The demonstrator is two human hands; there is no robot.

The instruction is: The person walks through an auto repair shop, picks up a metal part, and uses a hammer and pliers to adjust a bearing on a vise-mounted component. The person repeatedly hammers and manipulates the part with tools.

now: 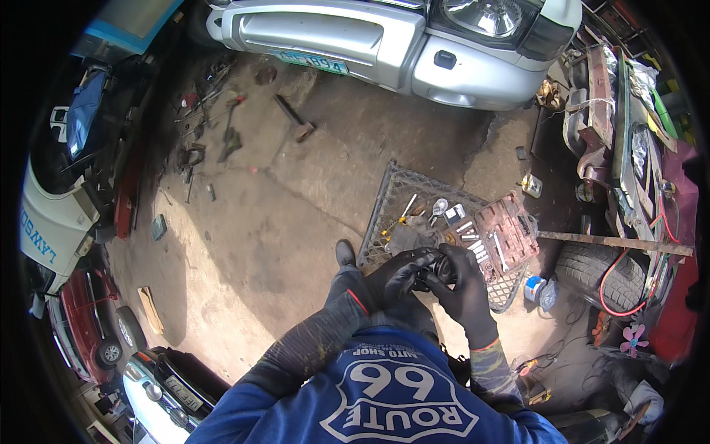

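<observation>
Both my hands wear black gloves and meet in front of my body. Between them is a small dark, roundish part, whose kind I cannot make out against the gloves. My left hand closes on it from the left, and my right hand curls its fingers round the other side. Just beyond the hands, an open reddish socket set case with several silver sockets and a wrench lies on a black mesh panel. A grey rag-like bundle and small loose parts lie to its left.
A silver vehicle's front bumper spans the far side. On the concrete floor lie a hammer and several scattered tools at the far left. A blue can, a tyre and a long metal bar are to the right.
</observation>
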